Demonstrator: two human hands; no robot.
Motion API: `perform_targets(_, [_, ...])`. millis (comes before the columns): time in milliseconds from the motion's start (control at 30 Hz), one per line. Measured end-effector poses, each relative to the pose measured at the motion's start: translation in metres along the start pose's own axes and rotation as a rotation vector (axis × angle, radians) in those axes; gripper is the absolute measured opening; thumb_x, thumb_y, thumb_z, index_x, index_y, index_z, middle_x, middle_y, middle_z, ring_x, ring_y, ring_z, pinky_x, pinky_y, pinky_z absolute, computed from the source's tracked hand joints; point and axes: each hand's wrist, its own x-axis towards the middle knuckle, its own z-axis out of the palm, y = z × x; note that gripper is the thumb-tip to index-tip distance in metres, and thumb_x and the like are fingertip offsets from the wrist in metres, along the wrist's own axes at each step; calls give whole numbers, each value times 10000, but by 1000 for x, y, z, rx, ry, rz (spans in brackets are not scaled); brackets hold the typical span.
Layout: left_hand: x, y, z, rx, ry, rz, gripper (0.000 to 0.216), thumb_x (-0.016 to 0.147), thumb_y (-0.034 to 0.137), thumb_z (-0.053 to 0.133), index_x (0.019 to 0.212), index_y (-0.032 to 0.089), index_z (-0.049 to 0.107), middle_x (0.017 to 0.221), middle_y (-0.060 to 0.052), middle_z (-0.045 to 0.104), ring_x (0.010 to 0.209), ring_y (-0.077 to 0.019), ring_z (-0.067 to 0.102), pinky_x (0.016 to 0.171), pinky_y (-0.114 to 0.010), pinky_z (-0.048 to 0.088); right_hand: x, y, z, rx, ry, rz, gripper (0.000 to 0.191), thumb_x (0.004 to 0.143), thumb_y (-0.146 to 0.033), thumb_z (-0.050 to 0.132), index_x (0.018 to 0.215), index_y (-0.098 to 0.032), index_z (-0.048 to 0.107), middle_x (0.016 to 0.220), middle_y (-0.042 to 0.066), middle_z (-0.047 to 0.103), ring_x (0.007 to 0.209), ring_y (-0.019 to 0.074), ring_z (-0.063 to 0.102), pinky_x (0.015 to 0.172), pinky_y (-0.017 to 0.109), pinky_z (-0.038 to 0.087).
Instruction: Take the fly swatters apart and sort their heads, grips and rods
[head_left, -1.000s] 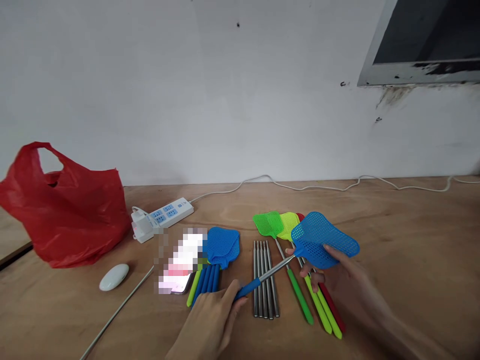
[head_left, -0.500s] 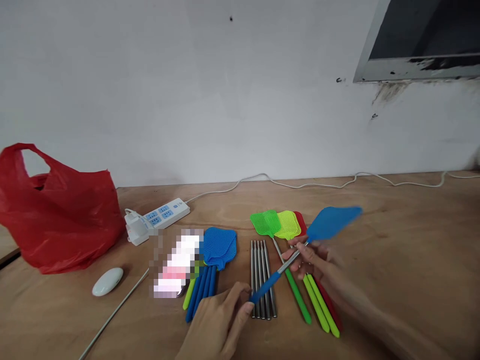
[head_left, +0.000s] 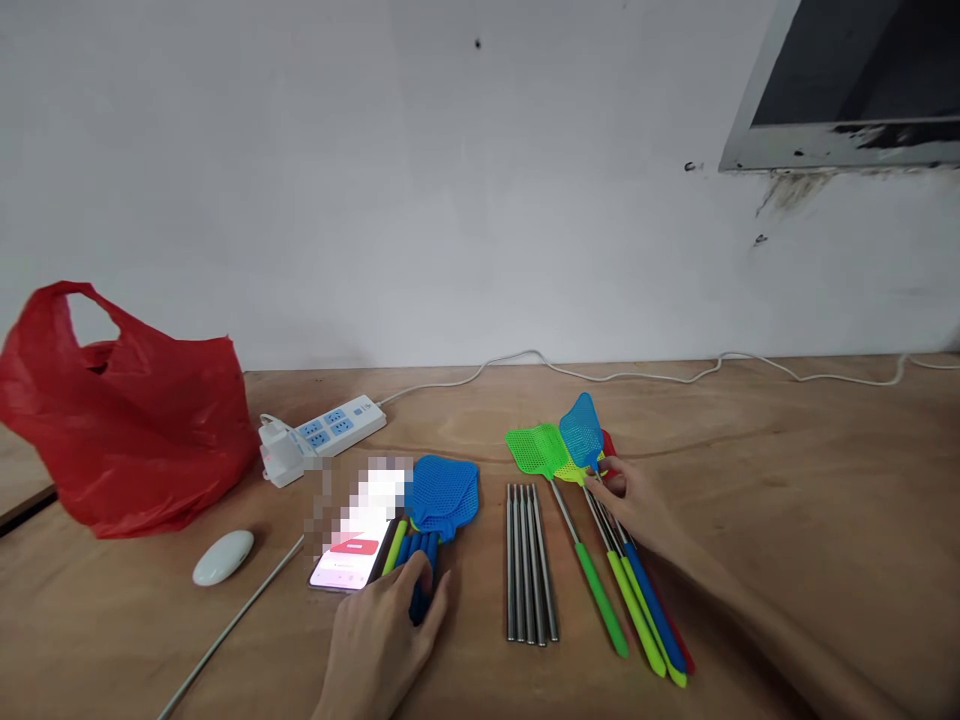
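Note:
My right hand (head_left: 634, 503) pinches the neck of a blue fly swatter (head_left: 581, 432) just below its mesh head. The swatter lies over a row of assembled swatters: a green one (head_left: 534, 449), yellow-green ones (head_left: 634, 605) and a red one, mostly hidden. My left hand (head_left: 382, 630) rests with curled fingers on a bundle of blue handles (head_left: 418, 552) under a stack of blue swatter heads (head_left: 445, 493). Several bare metal rods (head_left: 529, 560) lie side by side between the two groups.
A lit phone (head_left: 351, 558) lies left of the blue handles. Farther left are a white mouse (head_left: 223, 556), a white power strip (head_left: 324, 433) with its cable, and a red plastic bag (head_left: 127, 420). All of this sits on a wooden tabletop (head_left: 810, 500) against a white wall.
The blue swatter, held in the air by both hands, has been laid down onto the row at the right. My left hand let go of its handle and moved left onto the blue handles.

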Motion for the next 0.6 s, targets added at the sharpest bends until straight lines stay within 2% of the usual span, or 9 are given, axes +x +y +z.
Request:
perform_targets(67, [1,2,-1,36,-72,-83,304,960,409,464,723,235,546,608,6,672,566,-246,677,500,-262,248,-1,3,-1,-103,47,-46,369,780,-516,556,959,-193,535,420,-106,397,387,140,394,464,247,228])
perform_targets(200, [4,6,-7,82,-195,-209,288,954,433,474,761,237,558,672,-5,708,655,-267,703,515,-267,228,-5,1,-5,-310,105,-107,380,802,-401,542,1107,-177,511,492,-77,468,479,188,496,536,268,263])
perform_targets(400, [2,7,-9,95,-197,-200,284,930,424,474,743,236,576,704,-11,721,685,-264,699,536,-284,252,-10,-4,-8,-589,142,-90,399,859,-372,524,1205,-172,524,639,21,631,632,268,629,561,282,270])
perform_targets(500, [0,6,-6,69,-154,-162,309,903,444,489,693,234,572,661,-5,700,635,-244,677,532,-285,271,-12,-5,-11,-718,148,-67,383,860,-408,562,1151,-161,586,707,86,680,670,300,651,555,287,249])
perform_targets(600, [-3,5,-3,62,-73,-95,320,882,422,498,635,230,564,627,-5,686,627,-231,666,528,-286,294,-14,-7,-15,-816,130,-64,271,849,-439,608,927,-185,662,710,120,685,685,323,657,552,291,224])
